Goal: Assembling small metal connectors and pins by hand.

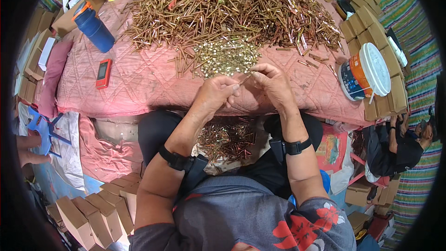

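Observation:
Over the front of a pink quilted cover point(139, 83), both hands are pinched on one thin metal rod point(245, 80). My left hand point(216, 94) grips its near end with curled fingers, and my right hand point(275, 84) has the far end between thumb and forefinger. Just beyond the fingertips lies a small heap of shiny little metal pieces point(227, 57), nuts or caps too small to tell. Behind it spreads a large pile of brass-coloured metal rods point(232, 7). More rods point(227, 139) lie in a heap low between my knees.
A blue jug point(94, 28) and a red handheld device point(103, 73) are on the left. At right stands a white-lidded bucket point(364, 72) beside stacked cardboard boxes point(371, 30). More boxes point(100, 211) are at lower left. Another person point(399, 146) sits at far right.

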{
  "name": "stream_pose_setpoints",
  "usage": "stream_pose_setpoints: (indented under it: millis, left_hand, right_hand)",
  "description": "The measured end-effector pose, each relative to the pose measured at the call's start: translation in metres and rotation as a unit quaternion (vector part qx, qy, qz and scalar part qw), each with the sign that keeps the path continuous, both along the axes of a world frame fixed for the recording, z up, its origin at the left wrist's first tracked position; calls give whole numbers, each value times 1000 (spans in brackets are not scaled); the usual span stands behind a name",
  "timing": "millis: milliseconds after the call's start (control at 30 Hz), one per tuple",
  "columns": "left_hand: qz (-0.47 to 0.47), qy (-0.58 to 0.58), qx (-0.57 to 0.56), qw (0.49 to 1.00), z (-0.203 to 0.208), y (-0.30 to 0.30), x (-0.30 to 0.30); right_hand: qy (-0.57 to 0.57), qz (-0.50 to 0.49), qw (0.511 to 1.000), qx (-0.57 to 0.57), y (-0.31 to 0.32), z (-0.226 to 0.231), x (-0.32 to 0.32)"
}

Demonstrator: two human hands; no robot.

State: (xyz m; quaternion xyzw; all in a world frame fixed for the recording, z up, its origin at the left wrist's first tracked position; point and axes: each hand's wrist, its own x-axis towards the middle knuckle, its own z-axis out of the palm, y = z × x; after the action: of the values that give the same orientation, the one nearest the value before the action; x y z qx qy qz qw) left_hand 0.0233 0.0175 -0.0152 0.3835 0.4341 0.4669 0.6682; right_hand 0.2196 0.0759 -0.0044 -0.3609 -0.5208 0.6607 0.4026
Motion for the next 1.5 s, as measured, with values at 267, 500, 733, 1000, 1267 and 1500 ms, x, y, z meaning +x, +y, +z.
stream_pose_setpoints:
  millis: [267, 500, 733, 1000, 1267, 1500]
  left_hand:
    - [-10, -22, -2, 1000, -1, -3, -2]
    - [-41, -49, -5, 998, 0, -5, -4]
    - [-43, -42, 3, 998, -4, -6, -4]
    - [-54, -35, 8, 998, -2, -6, -4]
    - [-54, 0, 23, 998, -2, -5, -3]
    - [-31, 11, 5, 999, -4, -5, -1]
  right_hand:
    - [0, 5, 1000, -25, -4, 6, 0]
    - [9, 76, 997, 23, 1, 8, 9]
    - [-4, 87, 996, 5, 3, 6, 10]
    - [-17, 92, 994, 56, 1, 14, 13]
    - [-54, 83, 994, 41, 5, 0, 13]
    - [-98, 18, 990, 103, 1, -5, -3]
